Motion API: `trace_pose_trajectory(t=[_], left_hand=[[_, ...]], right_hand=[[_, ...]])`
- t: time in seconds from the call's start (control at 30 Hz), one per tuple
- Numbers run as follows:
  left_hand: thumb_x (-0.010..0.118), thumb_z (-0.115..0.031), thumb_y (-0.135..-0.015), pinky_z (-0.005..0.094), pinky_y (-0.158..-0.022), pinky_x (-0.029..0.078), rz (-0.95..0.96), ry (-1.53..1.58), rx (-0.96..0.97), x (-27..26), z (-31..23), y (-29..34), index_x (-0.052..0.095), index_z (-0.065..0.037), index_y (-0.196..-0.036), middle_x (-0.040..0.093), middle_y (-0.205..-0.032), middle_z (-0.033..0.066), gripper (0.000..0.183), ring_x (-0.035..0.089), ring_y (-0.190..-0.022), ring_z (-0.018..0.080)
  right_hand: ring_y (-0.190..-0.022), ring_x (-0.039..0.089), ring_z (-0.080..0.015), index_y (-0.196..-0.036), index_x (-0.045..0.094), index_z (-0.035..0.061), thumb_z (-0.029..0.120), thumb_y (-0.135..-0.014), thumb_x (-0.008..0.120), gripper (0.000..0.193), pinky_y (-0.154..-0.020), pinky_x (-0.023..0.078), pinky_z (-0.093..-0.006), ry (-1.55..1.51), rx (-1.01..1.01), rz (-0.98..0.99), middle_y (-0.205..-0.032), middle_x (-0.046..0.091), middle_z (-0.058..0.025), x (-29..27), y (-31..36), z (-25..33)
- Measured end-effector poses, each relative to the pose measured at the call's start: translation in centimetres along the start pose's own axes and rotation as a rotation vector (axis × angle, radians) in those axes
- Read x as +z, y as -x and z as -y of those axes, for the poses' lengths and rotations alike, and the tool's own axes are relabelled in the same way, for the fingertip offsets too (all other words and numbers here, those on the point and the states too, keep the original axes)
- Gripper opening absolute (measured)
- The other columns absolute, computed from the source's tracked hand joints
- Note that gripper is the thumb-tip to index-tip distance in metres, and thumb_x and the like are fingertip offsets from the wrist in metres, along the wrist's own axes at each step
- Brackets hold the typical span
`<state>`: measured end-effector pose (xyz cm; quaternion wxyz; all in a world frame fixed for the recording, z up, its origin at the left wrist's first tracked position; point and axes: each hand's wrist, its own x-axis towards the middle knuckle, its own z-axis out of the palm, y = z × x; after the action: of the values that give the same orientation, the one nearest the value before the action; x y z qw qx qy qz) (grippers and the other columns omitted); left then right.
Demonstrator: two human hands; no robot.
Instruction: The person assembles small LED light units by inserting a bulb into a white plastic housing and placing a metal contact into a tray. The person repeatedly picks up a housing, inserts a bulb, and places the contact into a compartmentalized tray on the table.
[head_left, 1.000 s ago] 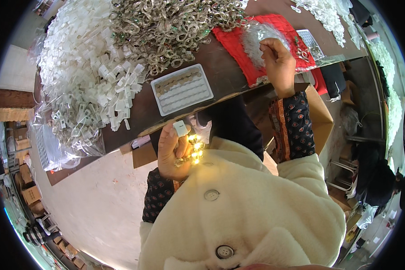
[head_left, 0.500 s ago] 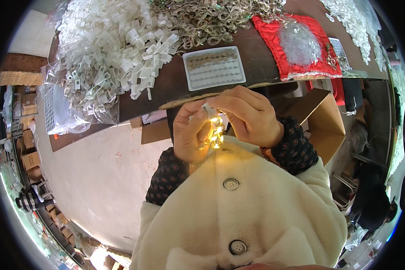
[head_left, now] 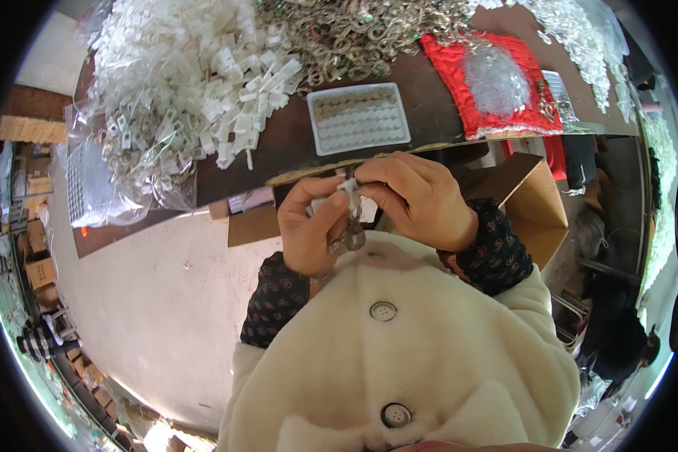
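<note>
Just off the table's front edge, my left hand [head_left: 314,226] grips a small white battery case [head_left: 348,188] between thumb and fingers. A coiled string of fairy lights [head_left: 352,232] hangs below the case, unlit and looking greyish. My right hand [head_left: 416,197] has its thumb and fingertips pinched at the right side of the same case. Beyond my hands, a white plastic tray [head_left: 359,141] on the table holds rows of round cells; the far rows are filled with coin batteries [head_left: 354,102].
White plastic cases are heaped [head_left: 241,113] at the table's left, and coiled light strings [head_left: 346,38] at the back. A red quilted cloth [head_left: 448,79] bears a clear tangled bundle [head_left: 497,79]. An open cardboard box [head_left: 535,200] stands below the right table edge. Another person [head_left: 618,331] is at far right.
The fairy lights glowed yellow half a second ago and are now dark. Both hands stay on the case, having shifted only slightly.
</note>
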<state>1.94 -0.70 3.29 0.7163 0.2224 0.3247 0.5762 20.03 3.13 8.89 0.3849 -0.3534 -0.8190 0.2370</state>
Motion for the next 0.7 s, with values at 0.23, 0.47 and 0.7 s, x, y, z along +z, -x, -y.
trace_pose_trajectory(t=[0.23, 0.47, 0.7], left_hand=[[0.069, -0.001, -0.09, 0.0201, -0.049, 0.035, 0.03, -0.14, -0.044, 0.1, 0.5, -0.4, 0.067, -0.001, -0.105, 0.06, -0.073, -0.0003, 0.015, 0.046, -0.055, 0.0035], [0.074, -0.006, -0.088, 0.02, -0.061, 0.045, 0.047, -0.477, 0.097, 1.4, -3.4, -0.4, 0.069, -0.001, -0.102, 0.067, -0.091, 0.0013, 0.015, 0.055, -0.071, 0.0036], [0.067, -0.006, -0.092, 0.0264, -0.078, 0.049, -0.385, -1.023, 1.008, -0.1, -23.9, -3.8, 0.065, -0.003, -0.102, 0.064, -0.096, 0.0023, 0.011, 0.059, -0.085, 0.0111]], right_hand=[[-0.076, 0.065, -0.0322, -0.088, 0.063, 0.0033, -0.005, -0.079, 0.071, 0.015, -0.067, 0.052, -0.0378, -0.081, 0.082, 0.038, -0.084, 0.065, -0.0114, -0.9, 0.6, -1.0], [-0.079, 0.069, -0.0253, -0.088, 0.07, 0.0025, -0.004, -0.08, 0.074, 0.011, -0.073, 0.054, -0.0325, -0.241, 0.201, -0.048, -0.087, 0.07, -0.0109, -1.3, 0.7, -1.0], [-0.081, 0.067, -0.0263, -0.096, 0.068, 0.0062, 0.009, -0.087, 0.072, 0.01, -0.069, 0.054, -0.0345, -0.287, 0.202, -0.119, -0.091, 0.068, -0.0095, -1.8, 1.6, -1.9]])
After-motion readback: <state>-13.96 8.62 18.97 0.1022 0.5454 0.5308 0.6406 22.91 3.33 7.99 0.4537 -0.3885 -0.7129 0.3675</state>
